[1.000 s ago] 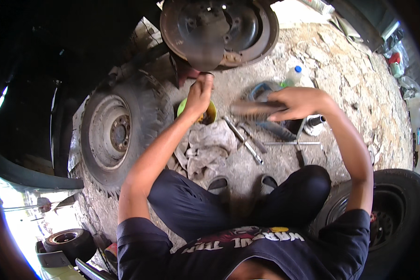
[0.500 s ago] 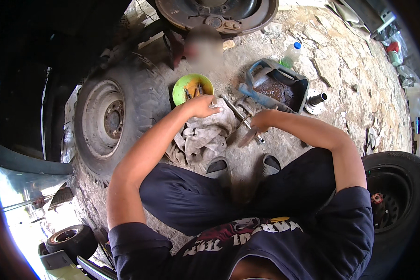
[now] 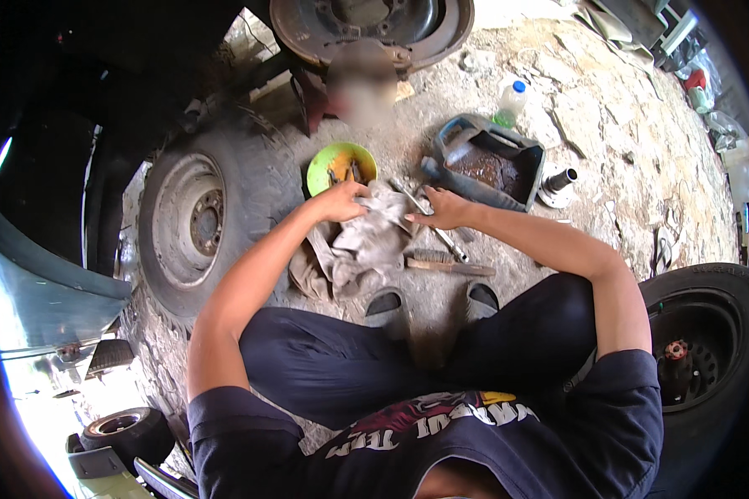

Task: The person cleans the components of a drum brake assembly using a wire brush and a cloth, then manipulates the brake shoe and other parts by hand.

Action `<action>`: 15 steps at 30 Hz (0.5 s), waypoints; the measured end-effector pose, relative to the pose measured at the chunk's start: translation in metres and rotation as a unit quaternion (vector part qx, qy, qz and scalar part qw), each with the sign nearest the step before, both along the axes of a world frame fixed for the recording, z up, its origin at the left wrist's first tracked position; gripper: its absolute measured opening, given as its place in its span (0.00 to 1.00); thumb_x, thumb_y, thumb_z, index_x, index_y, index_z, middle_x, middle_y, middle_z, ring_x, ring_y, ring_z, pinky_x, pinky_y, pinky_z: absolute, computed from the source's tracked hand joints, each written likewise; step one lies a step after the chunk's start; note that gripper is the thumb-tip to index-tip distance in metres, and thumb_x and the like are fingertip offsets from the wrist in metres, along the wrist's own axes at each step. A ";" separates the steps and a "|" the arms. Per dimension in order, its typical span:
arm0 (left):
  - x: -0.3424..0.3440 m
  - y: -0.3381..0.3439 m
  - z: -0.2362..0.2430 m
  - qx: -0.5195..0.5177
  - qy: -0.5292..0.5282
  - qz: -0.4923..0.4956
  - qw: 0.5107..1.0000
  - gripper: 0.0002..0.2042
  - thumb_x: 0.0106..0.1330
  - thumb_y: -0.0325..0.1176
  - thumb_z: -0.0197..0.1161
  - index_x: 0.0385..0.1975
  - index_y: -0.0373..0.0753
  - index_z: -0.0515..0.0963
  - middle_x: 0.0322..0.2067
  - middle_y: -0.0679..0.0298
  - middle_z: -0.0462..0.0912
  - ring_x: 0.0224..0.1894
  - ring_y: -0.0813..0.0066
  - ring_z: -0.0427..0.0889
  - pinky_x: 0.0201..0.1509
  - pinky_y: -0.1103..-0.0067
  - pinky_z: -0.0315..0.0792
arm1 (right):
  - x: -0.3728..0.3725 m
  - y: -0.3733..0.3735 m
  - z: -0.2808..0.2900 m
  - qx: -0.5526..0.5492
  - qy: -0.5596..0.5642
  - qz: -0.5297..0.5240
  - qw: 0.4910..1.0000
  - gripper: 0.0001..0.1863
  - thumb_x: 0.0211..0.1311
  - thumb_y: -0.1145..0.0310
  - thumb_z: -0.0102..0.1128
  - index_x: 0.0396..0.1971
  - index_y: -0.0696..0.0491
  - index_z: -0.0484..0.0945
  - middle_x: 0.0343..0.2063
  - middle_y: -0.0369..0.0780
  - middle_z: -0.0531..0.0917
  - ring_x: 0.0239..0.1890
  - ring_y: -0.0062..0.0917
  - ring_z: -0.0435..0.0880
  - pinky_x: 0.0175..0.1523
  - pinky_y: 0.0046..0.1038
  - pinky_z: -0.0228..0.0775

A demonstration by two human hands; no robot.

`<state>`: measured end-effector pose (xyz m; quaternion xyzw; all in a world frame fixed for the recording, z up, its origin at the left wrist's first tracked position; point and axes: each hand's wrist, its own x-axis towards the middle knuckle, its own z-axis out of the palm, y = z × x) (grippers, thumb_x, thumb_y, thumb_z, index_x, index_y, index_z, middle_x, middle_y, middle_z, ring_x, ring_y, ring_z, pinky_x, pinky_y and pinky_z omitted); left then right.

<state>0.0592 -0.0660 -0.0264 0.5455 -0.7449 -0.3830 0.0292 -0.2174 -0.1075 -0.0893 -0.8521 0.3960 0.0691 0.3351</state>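
A crumpled grey rag [image 3: 379,237] lies on the ground in front of my feet. My left hand [image 3: 341,202] grips its upper left part, with the fingertips partly hidden in the folds. At the rag's right edge is my right hand [image 3: 445,208], fingers apart and nothing held in them. A long metal bar tool [image 3: 451,244] runs slanting beneath and beside this hand. Nearer to my feet a wooden-handled brush [image 3: 453,267] rests on the ground. Just beyond my left hand stands a yellow-green bowl [image 3: 318,170] with small metal parts inside.
A cut-open jug [image 3: 528,193] with dark liquid stands right of the hands, beside a metal spindle [image 3: 558,185] and a bottle [image 3: 512,104]. A large wheel [image 3: 262,200] stands at left, another tyre [image 3: 707,287] at right. A drum brake assembly [image 3: 437,50] is ahead.
My right hand has let go of the brush, now on the ground, and has moved up and left to the rag. The left hand stays at the rag, slightly lower and further left.
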 end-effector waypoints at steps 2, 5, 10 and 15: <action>-0.019 -0.019 0.024 0.101 0.109 -0.003 0.989 0.13 0.55 0.28 0.59 0.39 0.30 0.79 0.31 0.65 0.81 0.34 0.80 0.77 0.39 0.81 0.70 | -0.006 -0.014 -0.004 0.118 -0.058 -0.142 0.981 0.68 0.48 0.22 0.55 0.65 0.75 0.53 0.60 0.65 0.68 0.66 0.51 0.68 0.68 0.39 0.61; -0.014 -0.018 0.054 0.107 0.162 0.043 0.980 0.12 0.55 0.29 0.58 0.37 0.32 0.79 0.27 0.70 0.78 0.30 0.81 0.73 0.35 0.79 0.67 | 0.002 -0.020 0.027 0.373 -0.116 -0.160 0.907 0.58 0.50 0.27 0.62 0.59 0.72 0.68 0.63 0.60 0.68 0.68 0.44 0.66 0.70 0.38 0.57; -0.001 -0.017 0.080 0.059 0.161 0.078 0.982 0.20 0.56 0.29 0.53 0.50 0.32 0.74 0.34 0.69 0.77 0.34 0.84 0.71 0.38 0.83 0.65 | 0.009 -0.012 0.087 0.361 -0.265 -0.273 0.852 0.44 0.55 0.46 0.72 0.57 0.70 0.71 0.58 0.53 0.75 0.61 0.38 0.74 0.65 0.37 0.65; 0.014 -0.027 0.075 0.079 0.221 0.063 0.970 0.25 0.56 0.31 0.52 0.57 0.33 0.73 0.37 0.71 0.77 0.38 0.80 0.71 0.44 0.81 0.66 | 0.006 0.000 0.174 0.482 -0.529 -0.121 0.688 0.12 0.63 0.63 0.67 0.38 0.57 0.82 0.32 0.34 0.86 0.34 0.16 0.82 0.41 0.20 0.72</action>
